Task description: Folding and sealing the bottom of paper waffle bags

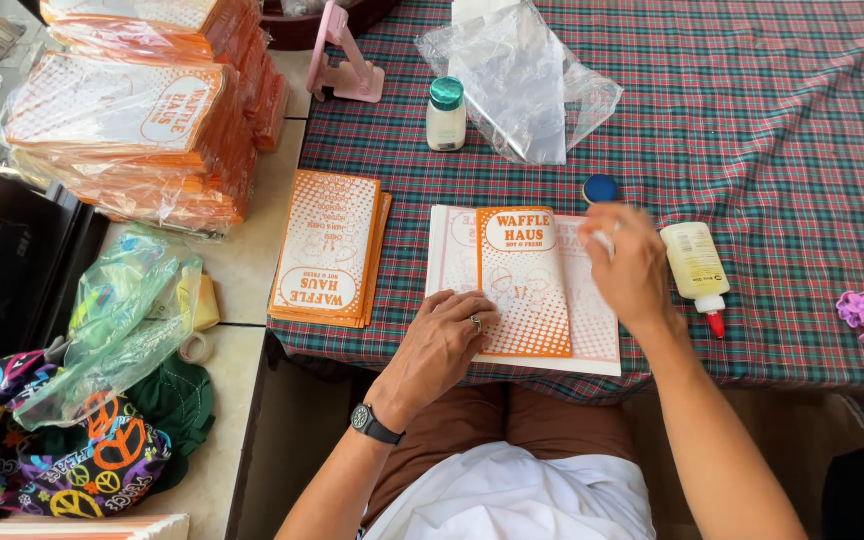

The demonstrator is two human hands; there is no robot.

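Bag, orange and white paper, lies flat on the checked worktop atop a white sheet, its long axis running away from the person, its printed oval at the far end. The left hand presses flat on the near left corner, fingers spread, gripping nothing. The right hand hovers over the right edge, its grip closed narrowly on something small and white; what it is I cannot tell. Just right of that hand lies a glue bottle, red tip toward the person; just beyond it sits a blue cap. A careless sweep could likely knock the bottle or skew the bag. Left of the left hand rests a bag stack.
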